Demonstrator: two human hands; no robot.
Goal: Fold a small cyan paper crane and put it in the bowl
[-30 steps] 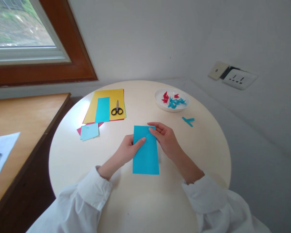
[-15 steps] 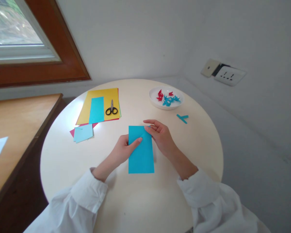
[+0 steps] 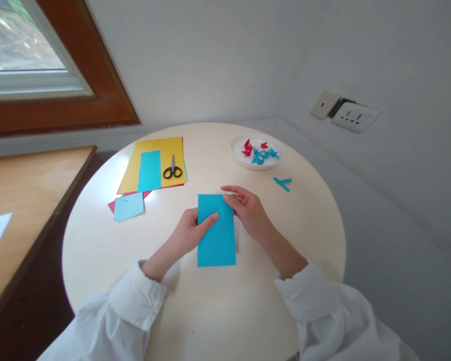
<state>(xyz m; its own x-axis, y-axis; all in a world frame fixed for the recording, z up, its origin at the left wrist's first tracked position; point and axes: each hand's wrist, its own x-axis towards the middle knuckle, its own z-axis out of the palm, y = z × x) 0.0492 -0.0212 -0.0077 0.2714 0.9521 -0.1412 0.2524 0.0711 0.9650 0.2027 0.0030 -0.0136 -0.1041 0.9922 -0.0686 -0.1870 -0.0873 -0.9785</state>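
A rectangular sheet of blue paper (image 3: pixel 217 243) is held above the near half of the round table. My left hand (image 3: pixel 193 228) grips it from the left, thumb flat across the front and the other fingers hidden behind. At the sheet's top right corner, my right hand (image 3: pixel 248 205) pinches the paper between thumb and fingers, with the index finger reaching out beyond the upper edge. A faint diagonal crease shows near the left thumb's tip.
On the white round table (image 3: pixel 108 260), black-handled scissors (image 3: pixel 172 169) and a blue strip (image 3: pixel 149 170) lie on yellow paper (image 3: pixel 135 158). Pale blue pieces (image 3: pixel 129 206) lie nearer. At back right stand a white dish (image 3: pixel 244 163) with red and blue folded papers, and blue scraps (image 3: pixel 283 183).
The lower edge of the blue paper has shifted slightly up and to the left. Both hands keep nearly the same hold.
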